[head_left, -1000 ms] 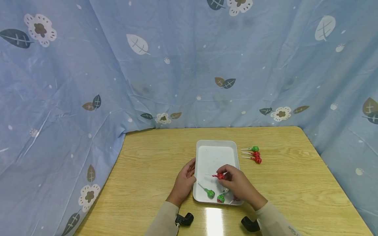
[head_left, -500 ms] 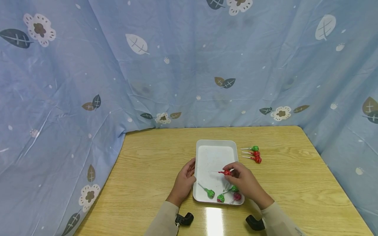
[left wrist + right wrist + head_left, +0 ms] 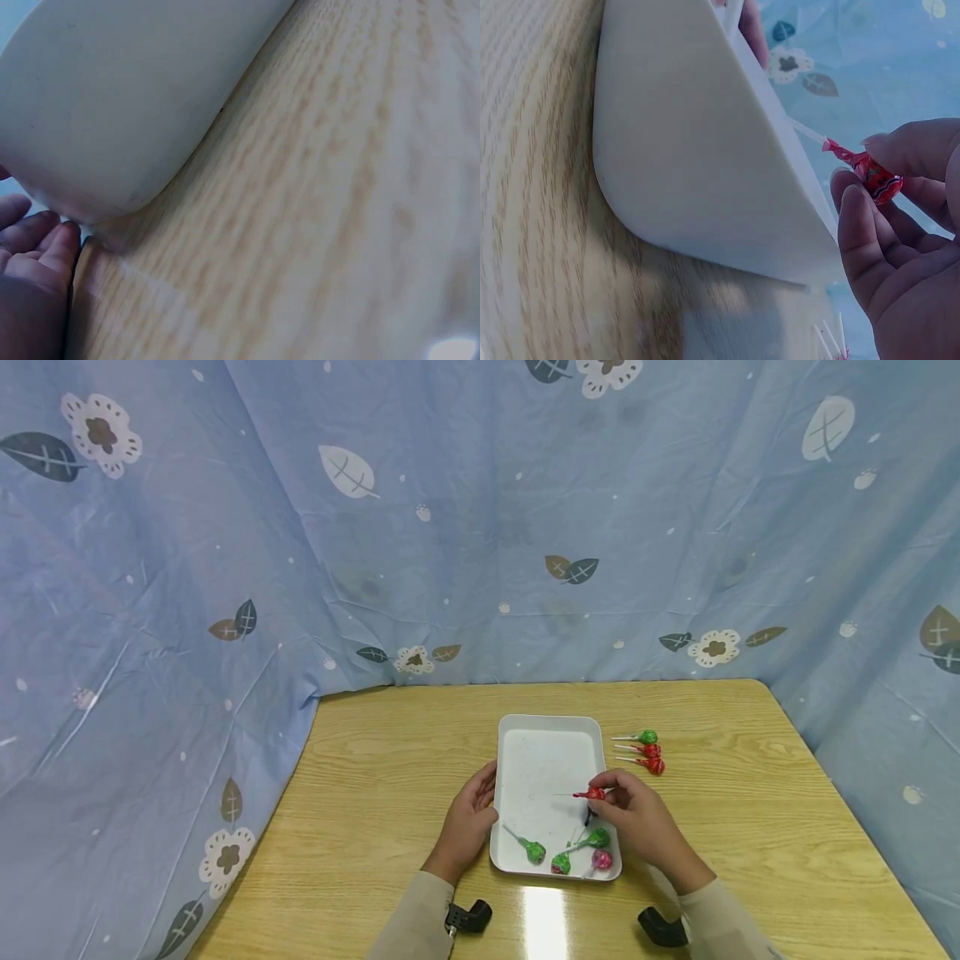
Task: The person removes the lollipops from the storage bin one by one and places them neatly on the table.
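Observation:
My right hand [image 3: 637,814] pinches a red-wrapped lollipop [image 3: 874,180] by its candy head, between thumb and fingertips. It is above the right rim of a white tray [image 3: 536,760], with the stick pointing left. Against the tray's left side rests my left hand [image 3: 468,822], its fingers loosely bent and touching the outer wall, as the left wrist view also shows. Inside the tray's near end lie a green lollipop [image 3: 534,852], a green-and-red one [image 3: 560,863], another green one [image 3: 597,837] and a pink one [image 3: 602,859].
Right of the tray, a green lollipop [image 3: 648,737] and two red lollipops [image 3: 654,766] lie in a row on the wooden table [image 3: 397,743], sticks pointing left. A blue patterned curtain [image 3: 450,527] hangs behind the table and along its sides.
My right hand has moved right and slightly away from me with the red lollipop, from over the tray's middle to its right rim, uncovering the lollipops beneath. The left hand has stayed put.

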Tool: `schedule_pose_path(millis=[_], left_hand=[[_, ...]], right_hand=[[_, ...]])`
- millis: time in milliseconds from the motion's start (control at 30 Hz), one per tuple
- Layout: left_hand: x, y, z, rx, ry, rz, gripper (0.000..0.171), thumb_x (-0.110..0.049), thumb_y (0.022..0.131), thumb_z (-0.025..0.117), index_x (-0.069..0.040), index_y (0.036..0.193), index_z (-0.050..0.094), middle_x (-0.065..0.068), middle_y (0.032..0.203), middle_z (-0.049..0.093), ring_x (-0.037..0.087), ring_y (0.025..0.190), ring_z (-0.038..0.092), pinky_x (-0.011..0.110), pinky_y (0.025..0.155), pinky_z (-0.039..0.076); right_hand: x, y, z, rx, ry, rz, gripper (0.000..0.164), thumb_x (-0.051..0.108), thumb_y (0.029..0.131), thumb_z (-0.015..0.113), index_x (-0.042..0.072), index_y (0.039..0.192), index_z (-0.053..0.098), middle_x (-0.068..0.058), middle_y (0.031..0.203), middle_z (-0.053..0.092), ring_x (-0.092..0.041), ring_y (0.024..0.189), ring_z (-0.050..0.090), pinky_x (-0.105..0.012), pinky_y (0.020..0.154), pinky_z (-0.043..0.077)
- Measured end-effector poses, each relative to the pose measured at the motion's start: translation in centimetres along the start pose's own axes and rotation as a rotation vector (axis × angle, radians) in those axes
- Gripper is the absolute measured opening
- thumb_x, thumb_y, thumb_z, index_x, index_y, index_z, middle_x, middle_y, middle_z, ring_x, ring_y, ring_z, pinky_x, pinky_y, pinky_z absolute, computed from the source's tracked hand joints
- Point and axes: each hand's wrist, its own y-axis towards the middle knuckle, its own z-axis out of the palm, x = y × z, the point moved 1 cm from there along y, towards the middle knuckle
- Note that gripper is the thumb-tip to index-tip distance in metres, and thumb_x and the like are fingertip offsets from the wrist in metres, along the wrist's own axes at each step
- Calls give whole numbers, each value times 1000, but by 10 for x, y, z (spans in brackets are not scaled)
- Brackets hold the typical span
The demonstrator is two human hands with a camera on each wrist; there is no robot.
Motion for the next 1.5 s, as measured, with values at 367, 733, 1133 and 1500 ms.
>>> schedule_pose_path(millis=[367, 733, 1133, 1500], left_hand=[[-2, -1, 0, 1, 0, -15, 81, 15, 90, 43, -3, 169, 35, 16, 170, 39, 26, 154, 41, 29, 121, 38], [-2, 0, 0, 1, -6, -9, 81, 15, 89, 44, -2, 168, 36, 17, 169, 40, 27, 154, 41, 29, 121, 37], [0, 0, -2, 5, 0, -6, 80, 15, 90, 43, -1, 168, 35, 18, 170, 39, 29, 155, 40, 31, 122, 37], [-3, 0, -1, 10, 5, -6, 80, 15, 90, 43, -1, 168, 35, 18, 170, 39, 29, 154, 41, 30, 121, 38]], right_hand=[[-13, -2, -17, -126, 7, 44, 26, 10, 103, 76, 1, 127, 70, -13, 113, 69, -20, 93, 65, -25, 72, 56], [-29, -3, -31, -189, 73, 35, 31, 4, 104, 73, -6, 133, 67, -21, 126, 68, -9, 93, 69, -22, 74, 59], [-40, -7, -44, -248, 35, 129, 35, 11, 107, 71, -6, 137, 65, -22, 129, 68, -4, 94, 67, -21, 75, 59], [-43, -9, -51, -299, -15, 167, 34, 15, 107, 71, -5, 135, 68, -22, 126, 69, -5, 91, 64, -23, 67, 54]])
